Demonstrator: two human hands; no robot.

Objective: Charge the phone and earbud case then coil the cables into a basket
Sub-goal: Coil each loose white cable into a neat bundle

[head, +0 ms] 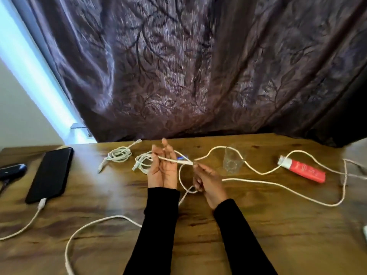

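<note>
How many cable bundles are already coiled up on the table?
2: one coiled bundle lies behind the phone's right, another sits just behind the left hand, partly hidden.

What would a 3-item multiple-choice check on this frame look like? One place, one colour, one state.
1. Where does the phone lie on the table?
A. at the left
B. at the right, by the tube
C. in the middle, under the hands

2. What colour is the tube?
A. blue
B. red with a white cap
C. green

3. What state is the phone's port in?
A. bare
B. covered by a hand
C. a white cable is plugged in

Answers:
1. A, it lies left of both hands, next to a dark case.
2. B, its body is red and its cap end is white.
3. C, a white plug sits in the phone's near end, while the left hand and right hand hold another cable.
</note>
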